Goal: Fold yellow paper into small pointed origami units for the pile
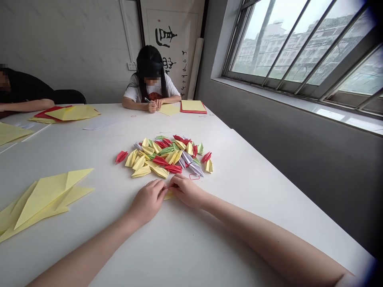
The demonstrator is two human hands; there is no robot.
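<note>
Between my two hands is a small piece of yellow paper point(169, 195), mostly hidden by the fingers. My left hand point(151, 199) pinches it from the left, thumb and fingertips pressed together. From the right, my right hand point(187, 191) grips it with bent fingers, the fingertips of both hands almost touching. Just beyond the hands lies a pile of small folded paper pieces point(160, 160) in yellow, red, green and pale purple. A red folded piece point(121, 156) rests apart at the pile's left.
Large folded yellow sheets point(50, 195) lie at the left of the white table point(209, 247). Across it, a person point(151, 85) holds a pen beside a yellow and red paper stack point(193, 106). Another person point(26, 89) leans in at far left near more sheets point(72, 113).
</note>
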